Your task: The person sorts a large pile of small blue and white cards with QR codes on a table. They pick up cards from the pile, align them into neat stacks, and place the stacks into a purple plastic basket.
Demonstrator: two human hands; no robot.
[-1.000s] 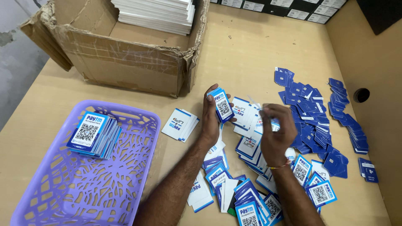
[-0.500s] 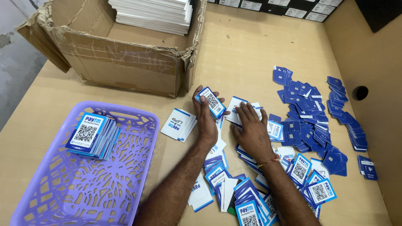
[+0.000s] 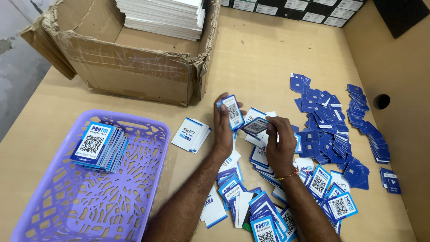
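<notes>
My left hand holds a small upright stack of blue-and-white code cards above the table. My right hand pinches a single card, lying almost flat, just right of that stack. Under both hands spreads a loose heap of the same cards, some face up, some showing white backs. A neat stack of cards lies in the purple plastic basket at the lower left. A small pile of white-backed cards rests between the basket and my left hand.
A torn cardboard box with stacked white sheets stands at the back left. Dark blue cards lie scattered to the right, with rows near the wooden side wall, which has a round hole. Black boxes line the back edge.
Both hands dipped toward the heap half a second ago. Now they are raised again; the right hand has lifted one card beside the left hand's stack.
</notes>
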